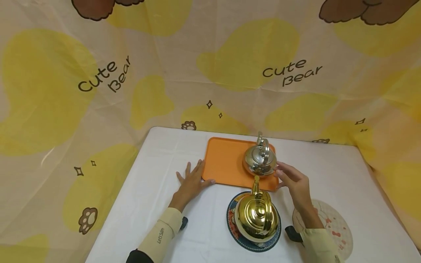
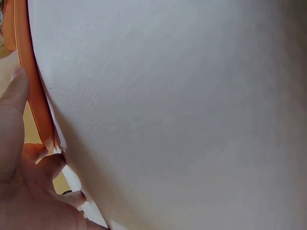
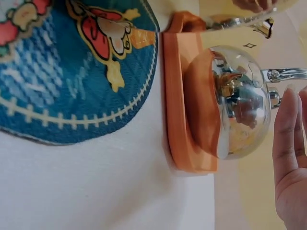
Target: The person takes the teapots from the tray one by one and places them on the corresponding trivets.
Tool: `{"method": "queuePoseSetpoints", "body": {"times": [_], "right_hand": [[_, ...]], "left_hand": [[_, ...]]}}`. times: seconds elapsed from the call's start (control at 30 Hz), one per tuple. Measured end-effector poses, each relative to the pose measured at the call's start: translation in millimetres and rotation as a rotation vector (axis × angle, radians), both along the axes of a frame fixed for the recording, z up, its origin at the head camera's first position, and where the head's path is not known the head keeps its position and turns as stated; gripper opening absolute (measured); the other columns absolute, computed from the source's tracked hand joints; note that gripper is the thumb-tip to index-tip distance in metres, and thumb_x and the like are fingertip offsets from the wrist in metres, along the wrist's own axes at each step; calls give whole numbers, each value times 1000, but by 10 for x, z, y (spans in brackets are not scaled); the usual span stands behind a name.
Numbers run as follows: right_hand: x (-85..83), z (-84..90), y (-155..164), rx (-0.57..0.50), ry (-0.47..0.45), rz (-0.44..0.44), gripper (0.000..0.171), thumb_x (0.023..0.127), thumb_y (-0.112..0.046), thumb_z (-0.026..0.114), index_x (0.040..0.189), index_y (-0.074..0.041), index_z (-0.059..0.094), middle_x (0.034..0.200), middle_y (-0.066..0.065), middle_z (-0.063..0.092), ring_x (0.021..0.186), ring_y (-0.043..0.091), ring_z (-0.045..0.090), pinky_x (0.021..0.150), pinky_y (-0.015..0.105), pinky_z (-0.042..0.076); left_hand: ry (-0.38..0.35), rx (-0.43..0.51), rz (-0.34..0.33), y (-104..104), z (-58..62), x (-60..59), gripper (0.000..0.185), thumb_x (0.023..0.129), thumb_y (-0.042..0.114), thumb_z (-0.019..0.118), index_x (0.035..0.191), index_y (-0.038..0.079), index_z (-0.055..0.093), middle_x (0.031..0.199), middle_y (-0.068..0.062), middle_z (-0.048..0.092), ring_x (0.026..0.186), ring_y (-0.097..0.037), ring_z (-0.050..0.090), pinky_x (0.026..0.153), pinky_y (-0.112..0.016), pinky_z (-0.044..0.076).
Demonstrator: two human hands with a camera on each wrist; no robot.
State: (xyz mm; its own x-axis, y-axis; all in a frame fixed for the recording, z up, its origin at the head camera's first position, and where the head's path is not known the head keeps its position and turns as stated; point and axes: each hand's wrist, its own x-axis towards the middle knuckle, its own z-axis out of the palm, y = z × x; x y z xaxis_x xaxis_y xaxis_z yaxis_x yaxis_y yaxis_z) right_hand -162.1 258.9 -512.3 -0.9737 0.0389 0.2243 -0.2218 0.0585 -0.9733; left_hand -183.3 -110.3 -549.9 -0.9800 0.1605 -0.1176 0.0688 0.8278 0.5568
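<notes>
Table covered with a white cloth, seen from above.
The table (image 1: 144,204) is being shown with an orange tray (image 1: 223,164) lying near its far edge, and a silver kettle (image 1: 260,160) is being carried on the tray's right end. A round blue patterned mat (image 1: 235,233) is being shown just in front of the tray, with a gold kettle (image 1: 256,213) being borne on it. A pale round mat (image 1: 338,226) with red figures is being displayed to the right. The left hand (image 1: 190,182) is being rested flat on the cloth, touching the tray's left edge.
</notes>
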Motion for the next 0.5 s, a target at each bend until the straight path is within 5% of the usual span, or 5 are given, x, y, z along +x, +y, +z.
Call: {"method": "queuePoseSetpoints", "body": {"times": [0.5], "right_hand": [[-209, 30, -73, 53, 5, 55, 36, 103, -2, 66, 138, 7, 65, 114, -3, 77, 95, 18, 72, 64, 32, 62]], "left_hand": [[4, -12, 8, -39, -46, 21, 99, 95, 60, 70, 170, 14, 24, 175, -12, 26, 161, -53, 6, 112, -89, -3]]}}
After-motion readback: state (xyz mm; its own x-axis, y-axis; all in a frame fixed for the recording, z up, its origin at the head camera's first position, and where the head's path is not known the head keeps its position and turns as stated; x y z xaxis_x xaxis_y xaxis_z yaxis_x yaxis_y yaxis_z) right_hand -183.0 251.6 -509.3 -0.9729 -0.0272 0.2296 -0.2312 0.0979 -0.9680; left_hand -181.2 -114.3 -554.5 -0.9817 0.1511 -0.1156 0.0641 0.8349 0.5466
